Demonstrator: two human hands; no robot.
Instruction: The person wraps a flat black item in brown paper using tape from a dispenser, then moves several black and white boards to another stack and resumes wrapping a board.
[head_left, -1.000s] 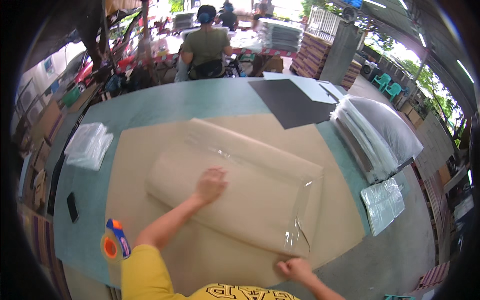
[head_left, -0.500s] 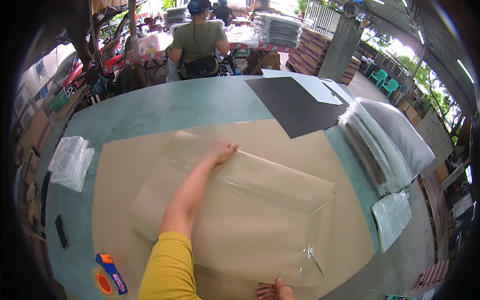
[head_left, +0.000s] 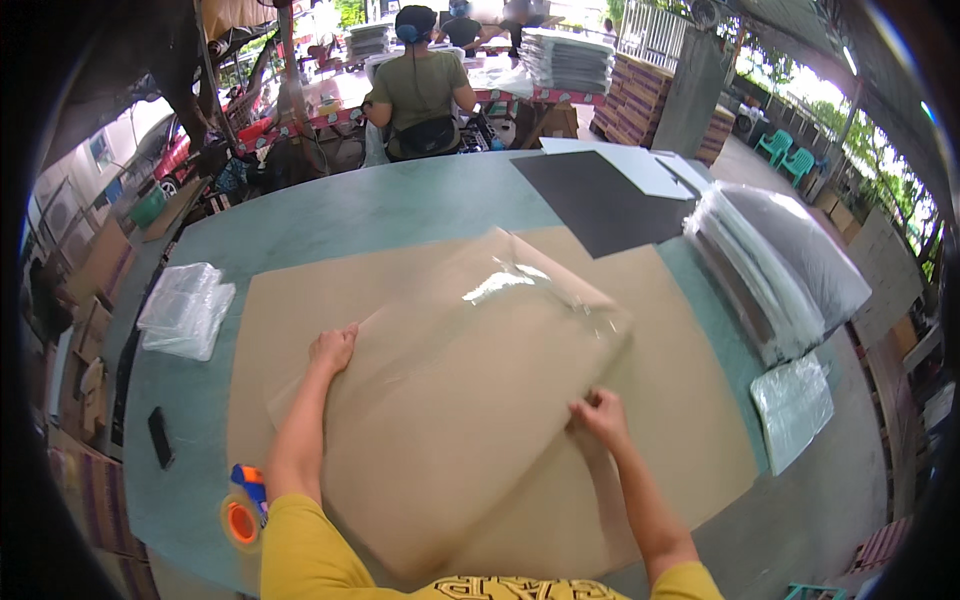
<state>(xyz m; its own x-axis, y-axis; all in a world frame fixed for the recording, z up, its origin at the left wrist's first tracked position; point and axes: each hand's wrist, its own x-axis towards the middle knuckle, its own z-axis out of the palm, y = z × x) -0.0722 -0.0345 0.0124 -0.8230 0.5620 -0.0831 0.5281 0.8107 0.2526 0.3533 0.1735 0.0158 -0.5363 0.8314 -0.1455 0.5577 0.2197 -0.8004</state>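
A flat brown packet (head_left: 470, 400) with shiny clear plastic over it lies at a slant on a large brown paper sheet (head_left: 690, 430). My left hand (head_left: 333, 350) grips the packet's left edge, fingers curled over it. On the opposite side, my right hand (head_left: 602, 418) pinches the right edge, which looks slightly raised and casts a shadow on the sheet below. Light glares off the plastic (head_left: 510, 280) near the far corner. The packet's near end reaches close to my body.
An orange-and-blue tape dispenser (head_left: 243, 510), a dark phone-like object (head_left: 160, 438) and folded clear plastic (head_left: 188, 312) lie left. Black sheet (head_left: 610, 205) and pale boards (head_left: 630, 170) lie at the back. Plastic-covered stack (head_left: 770, 270) stands right, beside a plastic bundle (head_left: 792, 410). A person (head_left: 420, 90) works beyond the table.
The packet has turned counterclockwise, its right side swinging away from me. My left hand has moved left and nearer to its left edge; my right hand has moved up from the near edge.
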